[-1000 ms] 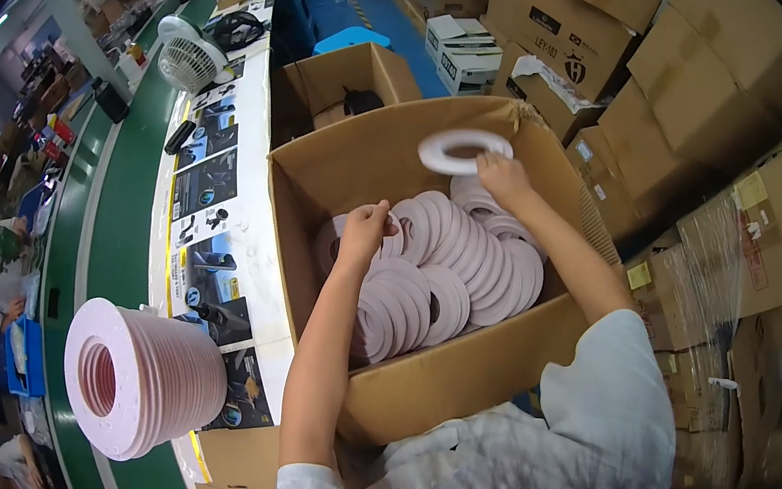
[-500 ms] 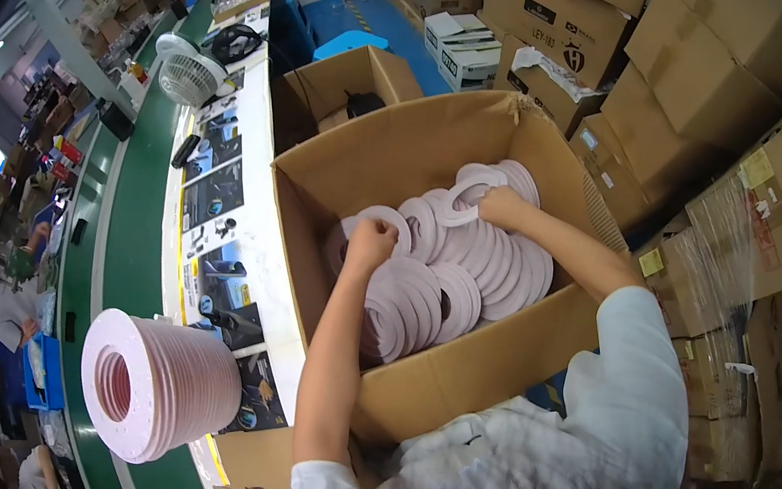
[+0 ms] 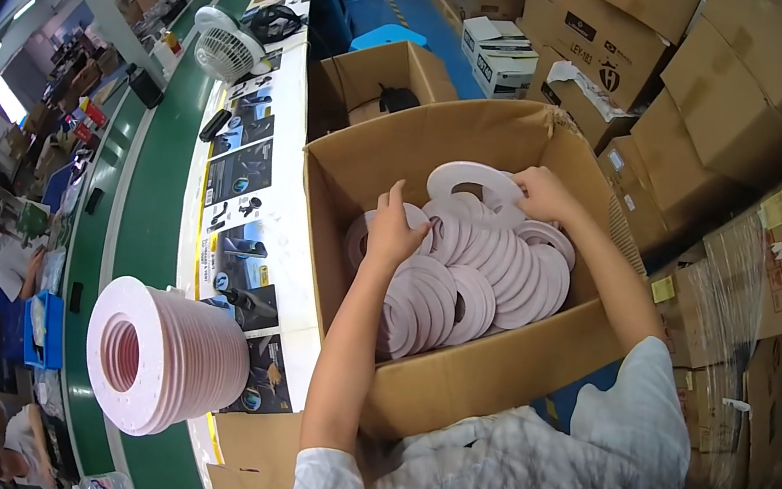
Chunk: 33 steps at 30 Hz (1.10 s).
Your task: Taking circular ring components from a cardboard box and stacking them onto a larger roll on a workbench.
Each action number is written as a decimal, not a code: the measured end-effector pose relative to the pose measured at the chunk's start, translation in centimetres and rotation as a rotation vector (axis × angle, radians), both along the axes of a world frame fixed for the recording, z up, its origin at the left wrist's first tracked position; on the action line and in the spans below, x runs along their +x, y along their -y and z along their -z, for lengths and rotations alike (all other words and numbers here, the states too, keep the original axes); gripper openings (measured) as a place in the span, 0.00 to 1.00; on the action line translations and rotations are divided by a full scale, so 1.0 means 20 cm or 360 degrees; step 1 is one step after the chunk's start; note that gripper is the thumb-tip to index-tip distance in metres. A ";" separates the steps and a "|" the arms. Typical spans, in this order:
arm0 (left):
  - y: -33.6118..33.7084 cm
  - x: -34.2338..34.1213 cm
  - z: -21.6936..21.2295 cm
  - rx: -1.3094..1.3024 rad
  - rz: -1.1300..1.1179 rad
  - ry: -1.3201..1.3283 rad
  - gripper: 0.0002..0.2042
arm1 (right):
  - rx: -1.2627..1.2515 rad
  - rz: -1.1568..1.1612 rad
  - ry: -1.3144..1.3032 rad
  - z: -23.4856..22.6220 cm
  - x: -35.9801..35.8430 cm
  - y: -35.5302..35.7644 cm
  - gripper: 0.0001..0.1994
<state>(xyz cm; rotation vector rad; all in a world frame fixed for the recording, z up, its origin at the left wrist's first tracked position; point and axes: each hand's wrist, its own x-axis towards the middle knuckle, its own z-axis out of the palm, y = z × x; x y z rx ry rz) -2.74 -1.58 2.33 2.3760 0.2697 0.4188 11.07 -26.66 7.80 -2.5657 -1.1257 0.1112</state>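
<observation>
My right hand pinches pale ring, lifted above ring rows inside big open carton. My left hand curled, pressing rings at carton's left side. Ring stack on bench left of carton. Brown boxes, yellow label right of carton.

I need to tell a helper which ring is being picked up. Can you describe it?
In the big open cardboard box, pale pink rings lie in overlapping rows. The right hand grips one ring at the far end; only it is lifted flat above the rows.
</observation>
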 end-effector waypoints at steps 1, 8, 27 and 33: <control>0.02 0.00 -0.02 -0.0003 0.0005 0.0001 0.40 | 0.0285 -0.0025 -0.0353 0.02 0.02 0.02 0.17; 0.06 -0.01 -0.13 0.0261 0.0182 0.0344 0.39 | 0.0481 -0.0168 -0.1390 0.09 0.01 -0.01 0.14; -0.02 -0.06 -0.18 0.0227 -0.0254 0.0221 0.37 | 0.0075 0.0129 0.0622 -0.08 -0.04 -0.47 0.31; 0.01 -0.05 -0.13 -0.0358 -0.0625 0.0500 0.35 | 0.0238 0.0078 0.1010 -0.79 0.06 -0.93 0.26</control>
